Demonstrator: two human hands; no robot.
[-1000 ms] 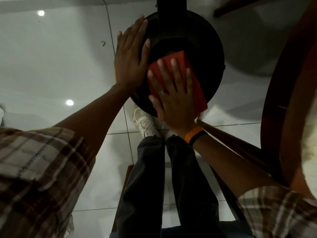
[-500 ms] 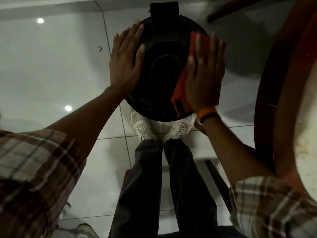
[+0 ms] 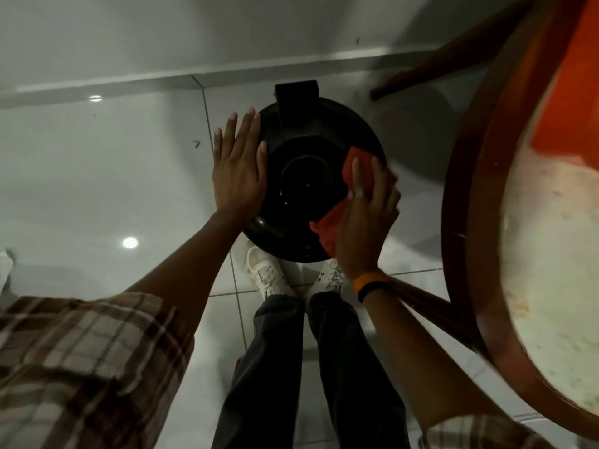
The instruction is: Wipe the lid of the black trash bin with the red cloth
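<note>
The round black lid of the trash bin (image 3: 308, 176) lies below me on the white tiled floor, its hinge block at the far side. My left hand (image 3: 236, 170) rests flat on the lid's left rim, fingers spread, holding nothing. My right hand (image 3: 366, 215) presses the red cloth (image 3: 330, 222) against the lid's right side; the cloth shows above my fingers and below my palm, the rest hidden under the hand.
A round wooden table (image 3: 470, 222) with a pale top stands close on the right, one leg (image 3: 453, 56) slanting behind the bin. My white shoes (image 3: 269, 273) stand just in front of the bin. A wall skirting (image 3: 129, 82) runs behind it.
My right hand has swept the red cloth from the lid's near middle over to its right side. My left hand has stayed on the left rim. The camera view has shifted slightly.
</note>
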